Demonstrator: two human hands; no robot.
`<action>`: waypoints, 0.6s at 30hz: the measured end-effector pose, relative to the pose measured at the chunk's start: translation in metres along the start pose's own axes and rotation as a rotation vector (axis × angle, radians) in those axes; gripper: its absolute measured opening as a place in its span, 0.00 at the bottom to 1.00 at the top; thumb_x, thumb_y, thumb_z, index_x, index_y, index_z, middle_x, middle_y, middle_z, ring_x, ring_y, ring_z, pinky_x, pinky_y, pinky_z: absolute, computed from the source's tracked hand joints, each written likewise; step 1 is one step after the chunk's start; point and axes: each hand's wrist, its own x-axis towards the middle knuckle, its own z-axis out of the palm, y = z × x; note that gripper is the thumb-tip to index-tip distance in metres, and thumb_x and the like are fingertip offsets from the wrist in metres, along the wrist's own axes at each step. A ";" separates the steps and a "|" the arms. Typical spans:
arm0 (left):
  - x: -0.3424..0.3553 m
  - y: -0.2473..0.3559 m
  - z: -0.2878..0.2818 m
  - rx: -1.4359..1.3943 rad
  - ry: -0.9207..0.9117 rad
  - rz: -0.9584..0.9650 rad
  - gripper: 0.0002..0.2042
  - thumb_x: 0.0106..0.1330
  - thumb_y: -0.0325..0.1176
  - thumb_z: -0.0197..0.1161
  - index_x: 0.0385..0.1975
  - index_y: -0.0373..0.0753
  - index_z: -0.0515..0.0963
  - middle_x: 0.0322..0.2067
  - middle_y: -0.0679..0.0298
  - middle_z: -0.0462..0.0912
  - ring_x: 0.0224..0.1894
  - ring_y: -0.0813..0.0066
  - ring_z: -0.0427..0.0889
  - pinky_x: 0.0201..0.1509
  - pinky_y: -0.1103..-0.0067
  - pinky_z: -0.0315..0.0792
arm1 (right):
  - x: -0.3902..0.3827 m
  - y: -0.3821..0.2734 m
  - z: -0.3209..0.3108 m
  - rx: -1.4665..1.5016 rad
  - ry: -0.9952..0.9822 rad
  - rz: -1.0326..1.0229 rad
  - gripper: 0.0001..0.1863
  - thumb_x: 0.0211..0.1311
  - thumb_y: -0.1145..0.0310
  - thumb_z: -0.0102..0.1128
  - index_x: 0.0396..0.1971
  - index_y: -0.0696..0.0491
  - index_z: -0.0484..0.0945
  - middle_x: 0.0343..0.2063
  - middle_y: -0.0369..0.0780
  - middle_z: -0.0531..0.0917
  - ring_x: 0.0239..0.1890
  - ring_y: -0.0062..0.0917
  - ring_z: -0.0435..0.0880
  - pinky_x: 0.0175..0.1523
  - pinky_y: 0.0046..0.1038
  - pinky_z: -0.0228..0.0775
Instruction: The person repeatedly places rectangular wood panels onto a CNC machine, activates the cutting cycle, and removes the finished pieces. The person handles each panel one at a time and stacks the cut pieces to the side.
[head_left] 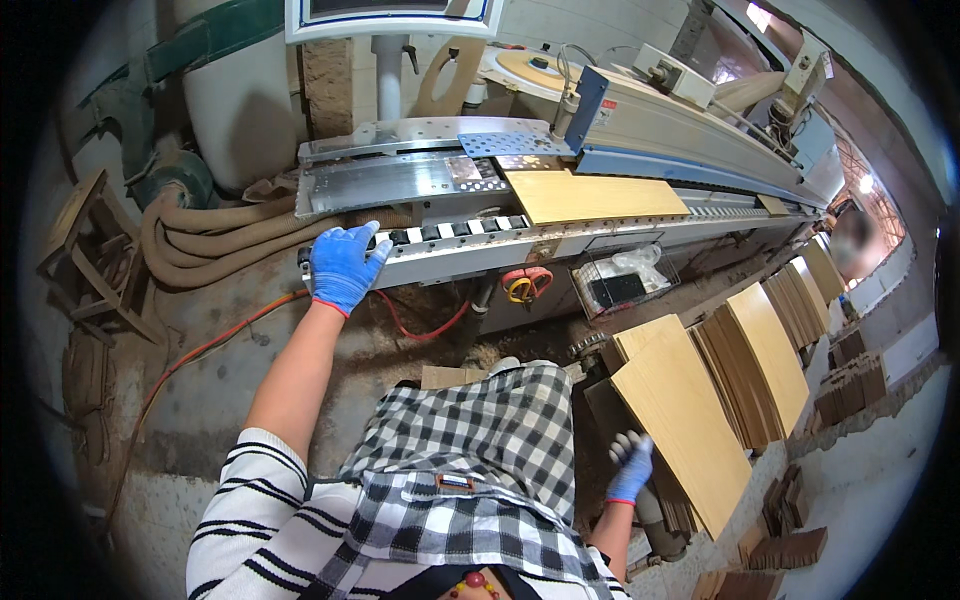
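Observation:
My left hand (345,265), in a blue glove, rests on the near left end of a roller rail (450,235) with its fingers spread over the edge. No object shows in it. A light wood panel (595,197) lies flat across the rail and the bed of a long edge-banding machine (690,125). Lower right, my right hand (630,468) is beside the left edge of the top panel (690,425) on a stack. Its blue glove has grey fingertips, and the fingers reach out with nothing visible between them. Whether they touch the panel I cannot tell.
More panel stacks (750,370) run back along the right. A wire basket (625,285) with a plastic bag hangs under the rail, near a red and yellow object (527,285). Thick hoses (215,240) and a wooden stool (105,255) stand left. A person (853,240) is far right.

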 end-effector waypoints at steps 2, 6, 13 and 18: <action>0.001 -0.002 0.002 0.000 0.026 0.019 0.19 0.60 0.49 0.60 0.43 0.42 0.81 0.29 0.57 0.82 0.31 0.59 0.78 0.40 0.66 0.71 | -0.002 -0.001 -0.044 0.388 0.156 0.033 0.45 0.53 0.35 0.59 0.54 0.63 0.66 0.48 0.49 0.77 0.44 0.32 0.77 0.52 0.34 0.72; -0.002 -0.007 0.009 -0.013 0.066 0.056 0.18 0.60 0.48 0.60 0.42 0.41 0.81 0.31 0.57 0.83 0.31 0.59 0.78 0.40 0.66 0.70 | 0.024 -0.001 -0.093 0.575 0.346 0.121 0.39 0.46 0.39 0.68 0.45 0.57 0.71 0.47 0.46 0.77 0.46 0.31 0.77 0.48 0.32 0.77; -0.002 -0.007 0.006 -0.050 0.044 0.068 0.17 0.60 0.45 0.60 0.42 0.40 0.80 0.34 0.59 0.83 0.34 0.59 0.78 0.42 0.67 0.70 | -0.012 -0.007 -0.090 0.586 0.023 0.122 0.15 0.53 0.60 0.63 0.37 0.52 0.76 0.35 0.45 0.82 0.29 0.29 0.79 0.37 0.32 0.73; -0.001 -0.008 0.002 -0.089 -0.010 0.061 0.17 0.60 0.44 0.60 0.43 0.40 0.79 0.38 0.59 0.83 0.37 0.58 0.78 0.47 0.67 0.68 | -0.034 0.001 -0.079 0.520 -0.119 -0.044 0.16 0.55 0.61 0.60 0.39 0.55 0.75 0.37 0.45 0.82 0.29 0.32 0.79 0.39 0.36 0.71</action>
